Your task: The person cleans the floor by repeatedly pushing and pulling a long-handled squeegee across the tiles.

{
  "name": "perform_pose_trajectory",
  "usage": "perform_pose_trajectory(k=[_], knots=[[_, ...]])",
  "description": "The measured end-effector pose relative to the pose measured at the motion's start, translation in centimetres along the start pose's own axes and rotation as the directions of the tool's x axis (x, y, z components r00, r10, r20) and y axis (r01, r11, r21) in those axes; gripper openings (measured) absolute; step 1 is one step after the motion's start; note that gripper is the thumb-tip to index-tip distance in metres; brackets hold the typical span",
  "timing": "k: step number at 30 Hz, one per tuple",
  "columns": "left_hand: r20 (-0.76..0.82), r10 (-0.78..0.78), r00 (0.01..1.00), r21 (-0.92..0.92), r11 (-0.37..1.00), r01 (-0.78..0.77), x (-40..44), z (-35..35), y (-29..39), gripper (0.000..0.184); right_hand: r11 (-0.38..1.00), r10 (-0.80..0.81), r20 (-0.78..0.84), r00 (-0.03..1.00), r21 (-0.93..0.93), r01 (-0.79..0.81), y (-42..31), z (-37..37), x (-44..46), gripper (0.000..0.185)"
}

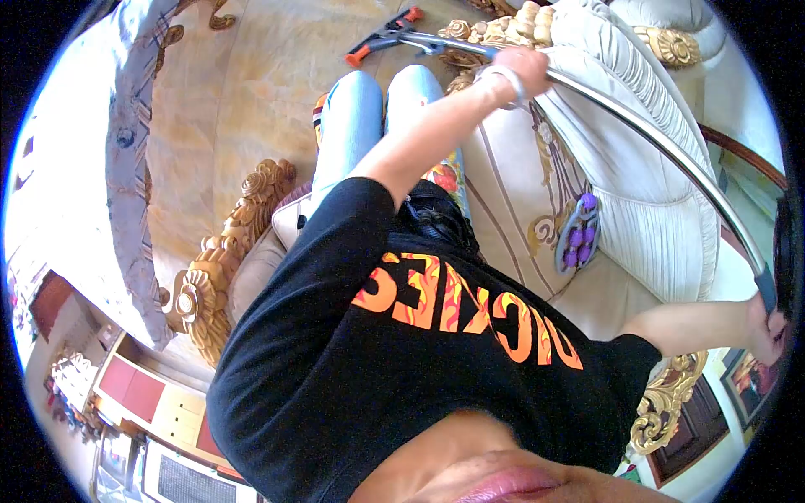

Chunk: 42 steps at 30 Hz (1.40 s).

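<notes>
A long-handled floor squeegee [654, 134] slants across the right side of the head view, its metal pole looking bent by the lens. Its dark head with orange ends [381, 38] rests on the floor, near the top. My left hand [521, 74], with a pale bangle on the wrist, is wrapped round the lower part of the pole. At the right edge my right hand [765, 331] is closed around the dark grip at the pole's upper end. Part of that hand falls into the dark border. My knees in light blue jeans are near the squeegee head.
Cream sofas with gold carved wood [205, 289] stand on both sides. A grey and purple knobbed object [579, 235] lies on the right-hand sofa seat [599, 289]. Beige marbled floor [243, 92] stretches ahead. A draped white and grey cloth [126, 168] covers something at left.
</notes>
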<state>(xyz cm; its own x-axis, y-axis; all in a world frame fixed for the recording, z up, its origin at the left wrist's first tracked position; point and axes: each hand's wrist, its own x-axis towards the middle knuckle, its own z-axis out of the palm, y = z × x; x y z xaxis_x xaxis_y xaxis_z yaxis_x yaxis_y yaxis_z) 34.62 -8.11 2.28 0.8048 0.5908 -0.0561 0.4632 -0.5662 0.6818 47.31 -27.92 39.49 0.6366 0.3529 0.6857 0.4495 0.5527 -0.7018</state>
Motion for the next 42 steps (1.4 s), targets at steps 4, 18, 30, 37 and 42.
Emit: perform_pose_trajectory(k=[4,18,30,37,42], knots=[[0.053,0.088,0.995,-0.075,0.994,-0.084,1.8,1.0,1.6,0.029,0.983,0.022,0.056,0.998,0.181,-0.032,1.5,-9.6,7.5,0.011],[-0.391,-0.293,0.872,0.137,0.919,0.370,-9.2,-6.5,-21.9,0.020,0.764,0.244,0.508,0.826,0.424,-0.487,20.0,4.5,-3.8,0.007],[-0.394,-0.614,0.683,0.306,0.613,0.728,-27.1,-10.0,-39.7,0.016,0.663,0.265,0.926,0.268,0.027,-0.748,21.0,15.4,-24.4,0.006],[-0.399,-0.416,0.818,0.067,0.876,0.478,-18.4,-8.5,-24.4,0.016,0.919,0.334,0.680,0.653,-0.079,-0.387,14.5,5.7,-12.4,0.015],[-0.231,-0.238,0.944,-0.028,0.971,0.238,-11.5,-4.9,-14.4,0.015,0.969,-0.023,0.504,0.863,0.225,-0.106,4.7,0.7,-6.2,0.011]])
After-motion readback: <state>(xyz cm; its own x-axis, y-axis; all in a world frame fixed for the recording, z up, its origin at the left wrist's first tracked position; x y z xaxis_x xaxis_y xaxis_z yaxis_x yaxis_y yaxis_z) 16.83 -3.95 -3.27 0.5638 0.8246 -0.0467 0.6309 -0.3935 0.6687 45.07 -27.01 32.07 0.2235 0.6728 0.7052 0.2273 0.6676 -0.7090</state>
